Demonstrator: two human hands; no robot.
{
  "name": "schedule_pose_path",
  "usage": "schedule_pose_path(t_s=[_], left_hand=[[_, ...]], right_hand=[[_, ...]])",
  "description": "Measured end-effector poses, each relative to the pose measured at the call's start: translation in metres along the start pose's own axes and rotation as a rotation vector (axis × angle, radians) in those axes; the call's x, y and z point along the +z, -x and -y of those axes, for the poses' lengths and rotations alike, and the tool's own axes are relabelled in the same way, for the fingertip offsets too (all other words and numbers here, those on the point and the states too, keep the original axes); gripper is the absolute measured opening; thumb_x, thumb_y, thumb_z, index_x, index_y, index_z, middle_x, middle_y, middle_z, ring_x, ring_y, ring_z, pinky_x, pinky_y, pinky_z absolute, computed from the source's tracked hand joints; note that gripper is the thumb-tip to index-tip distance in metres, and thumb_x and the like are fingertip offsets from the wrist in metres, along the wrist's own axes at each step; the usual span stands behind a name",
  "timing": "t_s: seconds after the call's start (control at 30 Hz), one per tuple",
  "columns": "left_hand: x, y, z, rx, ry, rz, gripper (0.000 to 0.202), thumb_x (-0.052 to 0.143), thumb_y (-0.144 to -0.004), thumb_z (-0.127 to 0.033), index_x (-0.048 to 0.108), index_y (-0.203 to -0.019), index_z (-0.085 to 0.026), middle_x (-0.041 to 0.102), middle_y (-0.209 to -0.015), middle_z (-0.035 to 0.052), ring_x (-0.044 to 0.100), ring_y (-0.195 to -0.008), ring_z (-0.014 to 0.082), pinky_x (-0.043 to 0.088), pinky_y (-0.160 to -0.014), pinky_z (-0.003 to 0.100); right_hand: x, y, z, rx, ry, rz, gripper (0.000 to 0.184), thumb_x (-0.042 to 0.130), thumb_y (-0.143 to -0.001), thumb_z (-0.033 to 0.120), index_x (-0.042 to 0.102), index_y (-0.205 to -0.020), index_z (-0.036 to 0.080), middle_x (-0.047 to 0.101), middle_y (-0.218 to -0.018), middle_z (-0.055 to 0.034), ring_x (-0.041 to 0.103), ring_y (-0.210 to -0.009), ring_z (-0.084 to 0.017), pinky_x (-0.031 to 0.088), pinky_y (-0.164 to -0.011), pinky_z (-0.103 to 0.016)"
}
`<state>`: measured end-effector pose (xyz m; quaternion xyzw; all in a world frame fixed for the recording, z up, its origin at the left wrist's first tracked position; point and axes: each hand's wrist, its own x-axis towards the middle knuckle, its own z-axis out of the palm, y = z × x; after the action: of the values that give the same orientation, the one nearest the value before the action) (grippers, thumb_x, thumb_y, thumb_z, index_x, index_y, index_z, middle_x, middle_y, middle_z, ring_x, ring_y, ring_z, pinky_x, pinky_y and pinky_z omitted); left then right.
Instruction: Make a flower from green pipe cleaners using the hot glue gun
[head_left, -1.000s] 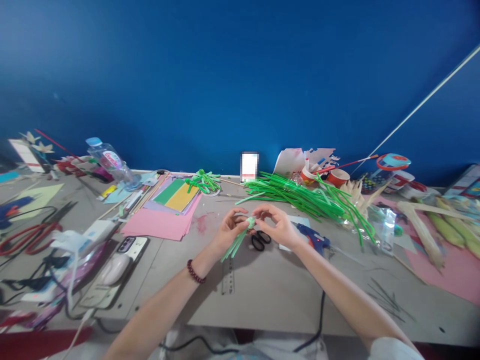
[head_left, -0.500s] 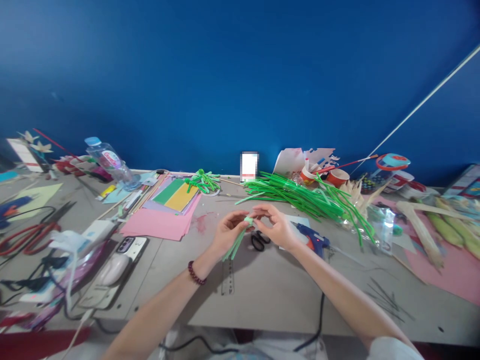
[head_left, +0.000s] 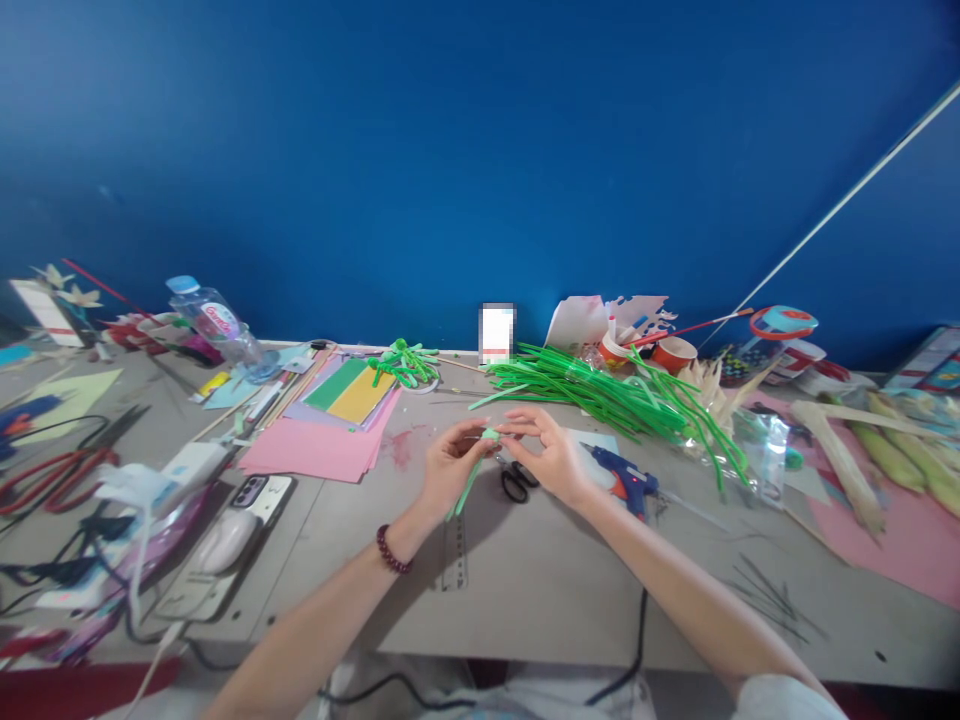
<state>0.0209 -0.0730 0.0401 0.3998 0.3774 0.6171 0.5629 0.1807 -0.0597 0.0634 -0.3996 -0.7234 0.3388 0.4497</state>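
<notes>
Above the middle of the desk, my left hand (head_left: 452, 468) is closed around a small bunch of light green pipe cleaners (head_left: 466, 492). Their stems hang down below its palm, and a knotted or bent top shows between the fingertips. My right hand (head_left: 553, 458) pinches at that top from the other side with thumb and fingers. Just under the right hand lie black-handled scissors (head_left: 514, 484), their blades partly hidden. A clear ruler (head_left: 455, 560) is flat on the desk below the hanging stems.
Bright green pipe cleaners (head_left: 592, 390) lie in a heap behind the right hand. A blue glue gun (head_left: 634, 482) is to its right. Pink paper (head_left: 307, 447) and a phone (head_left: 266, 495) with a white mouse (head_left: 229, 540) are at left. A blue wall (head_left: 450, 180) stands behind.
The hanging pipe cleaner stems have turned and now look bunched narrower. Both hands have shifted slightly left, still together at the top of the bunch.
</notes>
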Motion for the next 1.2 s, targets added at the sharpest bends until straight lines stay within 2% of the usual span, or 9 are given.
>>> schedule_pose_path(t_s=[0.27, 0.47, 0.57, 0.83, 1.03, 1.2], left_hand=[[-0.011, 0.003, 0.011, 0.273, -0.412, 0.025, 0.026, 0.068, -0.075, -0.032, 0.069, -0.097, -0.018, 0.071, -0.094, 0.0062, 0.068, -0.079, 0.0175, 0.058, -0.076, 0.031], [-0.014, 0.001, 0.012, 0.516, -0.589, -0.020, 0.017, 0.066, -0.078, -0.029, 0.070, -0.091, -0.020, 0.071, -0.089, 0.0043, 0.068, -0.073, 0.0144, 0.059, -0.067, 0.026], [-0.015, -0.001, 0.013, 0.612, -0.662, -0.009, 0.014, 0.066, -0.078, -0.028, 0.069, -0.089, -0.019, 0.070, -0.085, 0.0037, 0.067, -0.070, 0.0133, 0.058, -0.064, 0.025], [-0.018, -0.002, 0.014, 0.674, -0.750, 0.049, 0.012, 0.063, -0.081, -0.021, 0.065, -0.092, -0.019, 0.068, -0.086, 0.0034, 0.066, -0.074, 0.0128, 0.057, -0.065, 0.024], [-0.017, -0.004, 0.012, 0.743, -0.814, 0.050, 0.010, 0.061, -0.082, -0.020, 0.064, -0.091, -0.018, 0.067, -0.084, 0.0046, 0.065, -0.072, 0.0125, 0.057, -0.063, 0.023], [-0.016, -0.004, 0.010, 0.704, -0.808, 0.054, 0.008, 0.061, -0.082, -0.020, 0.064, -0.089, -0.018, 0.066, -0.084, 0.0048, 0.064, -0.072, 0.0124, 0.057, -0.063, 0.024]], right_hand=[[0.004, 0.003, 0.001, -0.058, 0.095, -0.063, 0.026, 0.060, -0.081, 0.025, 0.054, -0.106, 0.022, 0.073, -0.097, -0.0066, 0.066, -0.099, -0.021, 0.051, -0.084, -0.033], [0.004, 0.006, 0.011, 0.023, 0.063, -0.031, 0.029, 0.058, -0.081, 0.023, 0.052, -0.110, 0.023, 0.073, -0.095, -0.0049, 0.070, -0.085, -0.020, 0.052, -0.079, -0.033], [0.006, 0.008, 0.013, 0.056, 0.027, -0.028, 0.030, 0.056, -0.081, 0.021, 0.052, -0.111, 0.023, 0.072, -0.096, -0.0052, 0.070, -0.088, -0.021, 0.054, -0.074, -0.031], [0.011, 0.009, 0.005, 0.113, -0.115, -0.020, 0.036, 0.056, -0.079, 0.021, 0.048, -0.114, 0.024, 0.071, -0.098, -0.0060, 0.069, -0.089, -0.018, 0.055, -0.077, -0.031], [0.010, 0.006, 0.006, 0.168, -0.205, -0.016, 0.041, 0.059, -0.076, 0.021, 0.045, -0.115, 0.024, 0.069, -0.096, -0.0049, 0.067, -0.090, -0.018, 0.053, -0.081, -0.034], [0.004, 0.000, 0.005, 0.270, -0.361, 0.024, 0.046, 0.062, -0.073, 0.022, 0.043, -0.114, 0.024, 0.065, -0.086, -0.0009, 0.066, -0.079, -0.016, 0.054, -0.078, -0.034]])
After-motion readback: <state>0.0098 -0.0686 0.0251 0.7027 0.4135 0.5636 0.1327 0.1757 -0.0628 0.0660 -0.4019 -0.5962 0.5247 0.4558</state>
